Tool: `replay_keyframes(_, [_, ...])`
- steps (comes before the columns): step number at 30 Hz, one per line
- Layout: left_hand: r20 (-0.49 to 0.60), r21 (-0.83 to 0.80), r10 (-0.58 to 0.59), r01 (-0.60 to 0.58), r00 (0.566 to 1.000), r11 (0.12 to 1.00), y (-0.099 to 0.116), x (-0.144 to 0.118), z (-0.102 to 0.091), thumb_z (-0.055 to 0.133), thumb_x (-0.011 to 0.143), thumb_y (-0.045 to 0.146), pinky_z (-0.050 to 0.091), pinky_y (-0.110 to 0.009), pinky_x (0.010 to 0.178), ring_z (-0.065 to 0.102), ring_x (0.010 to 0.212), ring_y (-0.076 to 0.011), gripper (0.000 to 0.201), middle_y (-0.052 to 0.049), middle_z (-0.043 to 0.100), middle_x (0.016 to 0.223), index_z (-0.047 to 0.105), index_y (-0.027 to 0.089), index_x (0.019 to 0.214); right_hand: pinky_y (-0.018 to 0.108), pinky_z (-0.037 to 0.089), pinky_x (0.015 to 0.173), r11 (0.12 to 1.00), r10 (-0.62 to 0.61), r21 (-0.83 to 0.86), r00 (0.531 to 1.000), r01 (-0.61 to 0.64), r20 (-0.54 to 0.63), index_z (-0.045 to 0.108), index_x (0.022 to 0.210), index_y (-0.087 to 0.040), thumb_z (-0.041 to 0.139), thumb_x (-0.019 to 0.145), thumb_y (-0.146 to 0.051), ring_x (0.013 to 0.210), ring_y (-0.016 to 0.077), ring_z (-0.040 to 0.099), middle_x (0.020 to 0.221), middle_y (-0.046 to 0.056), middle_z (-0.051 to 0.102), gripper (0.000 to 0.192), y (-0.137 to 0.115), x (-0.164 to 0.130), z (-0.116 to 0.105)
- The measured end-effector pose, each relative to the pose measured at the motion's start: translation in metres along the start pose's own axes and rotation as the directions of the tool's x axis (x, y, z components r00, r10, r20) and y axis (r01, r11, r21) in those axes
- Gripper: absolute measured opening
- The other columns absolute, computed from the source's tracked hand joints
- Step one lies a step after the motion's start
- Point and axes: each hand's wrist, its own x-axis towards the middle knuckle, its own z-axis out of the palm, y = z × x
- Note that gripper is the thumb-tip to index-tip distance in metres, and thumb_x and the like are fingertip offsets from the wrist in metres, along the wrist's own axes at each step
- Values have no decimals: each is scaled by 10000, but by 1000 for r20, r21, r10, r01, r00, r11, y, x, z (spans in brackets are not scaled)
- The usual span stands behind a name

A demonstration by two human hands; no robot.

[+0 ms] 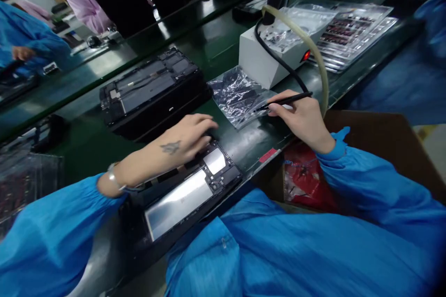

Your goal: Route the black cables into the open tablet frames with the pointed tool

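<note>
My left hand (188,138) lies flat on the far end of an opened black device (184,192) with a silver battery panel, near the table's front edge. My right hand (302,118) grips a thin black pen-like tool (286,100) with its tip pointing left at a clear plastic bag of small dark parts (237,95). A yellowish hose (315,51) and a black cable (278,58) run from the tool's back toward a white box (259,55).
A stack of similar opened devices (149,86) sits further back on the green table (216,48). Clear trays of parts (351,32) lie at the right. A brown cardboard box (383,141) with a red bag (303,178) stands below the edge. Other people in blue and pink coats work at the far left.
</note>
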Motion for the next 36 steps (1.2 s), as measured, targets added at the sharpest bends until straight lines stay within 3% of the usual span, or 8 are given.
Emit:
replay_keyframes(3, [-3, 30, 130, -130, 992, 991, 19, 34, 18, 347, 1109, 328, 440, -504, 1173, 415, 1471, -301, 436, -155, 362, 1625, 411, 242, 1532, 321, 663, 751, 999, 28, 46, 1000, -28, 2, 748, 988, -229, 735, 915, -500, 831, 187, 732, 996, 25, 724, 281, -2, -1, 2])
replay_keyframes(8, [27, 125, 97, -100, 995, 987, 27, 58, 30, 305, 1112, 308, 533, -503, 1017, 554, 1304, -321, 455, -172, 415, 1568, 379, 271, 1559, 328, 673, 783, 997, 53, 62, 998, -54, 14, 756, 999, -221, 739, 915, -473, 858, 182, 716, 1016, 33, 723, 266, -3, -3, 2])
replay_keyframes(14, [54, 184, 87, -95, 995, 978, 28, 64, 24, 299, 1094, 248, 530, -437, 994, 620, 1178, -289, 452, -181, 572, 1371, 403, 167, 1526, 327, 686, 690, 993, 94, 80, 991, -87, -90, 760, 976, -239, 761, 906, -424, 864, 197, 715, 1014, 38, 711, 197, -1, -3, 3])
replay_keyframes(18, [47, 179, 100, -107, 994, 978, 28, 68, 20, 278, 1085, 240, 536, -397, 939, 647, 1095, -261, 430, -162, 634, 1245, 420, 166, 1485, 320, 690, 676, 993, 104, 63, 991, -99, -90, 764, 970, -251, 765, 907, -418, 851, 193, 714, 1009, 38, 709, 178, -4, -2, 3])
replay_keyframes(36, [69, 207, 109, -121, 992, 971, 32, 67, 15, 286, 1084, 226, 537, -351, 872, 662, 1035, -247, 377, -171, 645, 1192, 464, 134, 1404, 277, 675, 688, 999, 24, -44, 1000, -24, -2, 772, 1025, -231, 735, 934, -378, 851, 168, 710, 1037, 31, 718, 177, -3, -1, 1])
